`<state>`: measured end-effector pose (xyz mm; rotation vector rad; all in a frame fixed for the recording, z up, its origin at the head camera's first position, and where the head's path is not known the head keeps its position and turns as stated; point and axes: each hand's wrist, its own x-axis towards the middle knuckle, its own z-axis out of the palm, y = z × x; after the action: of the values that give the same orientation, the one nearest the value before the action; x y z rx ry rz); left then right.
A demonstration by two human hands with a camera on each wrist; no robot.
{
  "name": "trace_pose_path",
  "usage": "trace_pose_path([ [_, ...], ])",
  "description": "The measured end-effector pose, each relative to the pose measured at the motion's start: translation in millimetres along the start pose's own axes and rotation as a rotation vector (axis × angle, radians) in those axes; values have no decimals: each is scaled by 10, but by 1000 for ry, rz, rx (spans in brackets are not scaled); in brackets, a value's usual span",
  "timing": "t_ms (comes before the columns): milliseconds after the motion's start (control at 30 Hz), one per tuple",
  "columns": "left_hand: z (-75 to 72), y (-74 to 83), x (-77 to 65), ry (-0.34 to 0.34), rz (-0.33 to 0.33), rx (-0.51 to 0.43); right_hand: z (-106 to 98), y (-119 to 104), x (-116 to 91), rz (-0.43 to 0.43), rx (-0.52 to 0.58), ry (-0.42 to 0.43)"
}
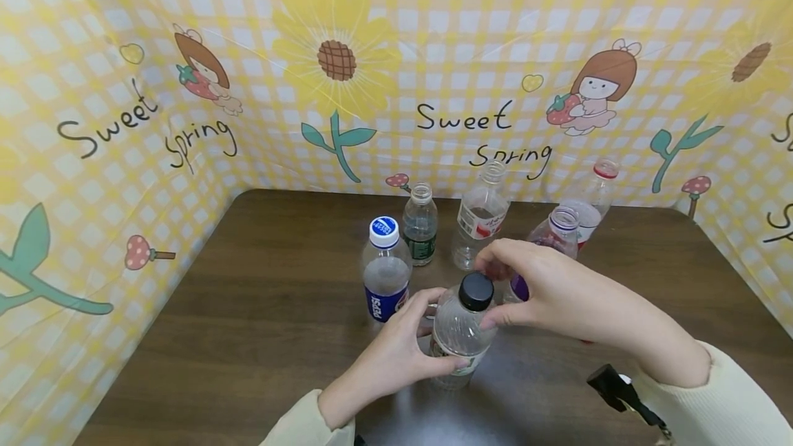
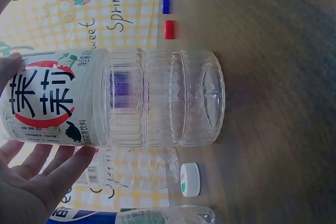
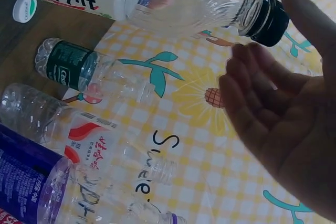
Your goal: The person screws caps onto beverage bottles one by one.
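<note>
A clear plastic bottle (image 1: 461, 329) with a black cap (image 1: 477, 291) stands nearest the person. Its white label (image 2: 50, 98) carries large black characters over a red ring. My left hand (image 1: 403, 349) grips the bottle around its label, thumb in front and fingers on the far side. Around the black cap, my right hand (image 1: 526, 288) is spread with loosely bent fingers. In the right wrist view the thumb (image 3: 310, 14) and the fingers (image 3: 247, 87) lie on either side of the cap with a gap; whether the thumb touches it I cannot tell.
Behind stand a capped Pepsi bottle (image 1: 385, 274), a small green-labelled bottle (image 1: 421, 229), a red-and-white-labelled bottle (image 1: 480, 219), a purple-labelled bottle (image 1: 560, 229) and a red-ringed bottle (image 1: 591, 202). Loose caps include a white one (image 2: 190, 180) and a red one (image 2: 169, 30). A patterned cloth (image 1: 396, 88) hangs around the table.
</note>
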<state>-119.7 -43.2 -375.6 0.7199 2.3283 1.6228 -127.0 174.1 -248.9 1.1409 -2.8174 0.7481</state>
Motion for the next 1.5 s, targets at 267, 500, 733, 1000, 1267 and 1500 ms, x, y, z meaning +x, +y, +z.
trace_pose_path([
  [267,-8,10,0,-11,-10,18,-53,18,-27,-177,28,-52],
  [500,-8,20,2,-12,-7,15,-30,16,-7,-186,0,-15],
  [733,2,20,5,-7,-9,9,37,12,10,-91,1,50],
  [1000,2,16,3,-7,-11,13,-9,-10,-10,-93,12,-8],
  [1267,8,6,5,-4,-8,18,-65,19,-21,-180,-10,-11],
  [1500,15,-5,6,0,-12,12,-38,13,-21,-96,8,15],
])
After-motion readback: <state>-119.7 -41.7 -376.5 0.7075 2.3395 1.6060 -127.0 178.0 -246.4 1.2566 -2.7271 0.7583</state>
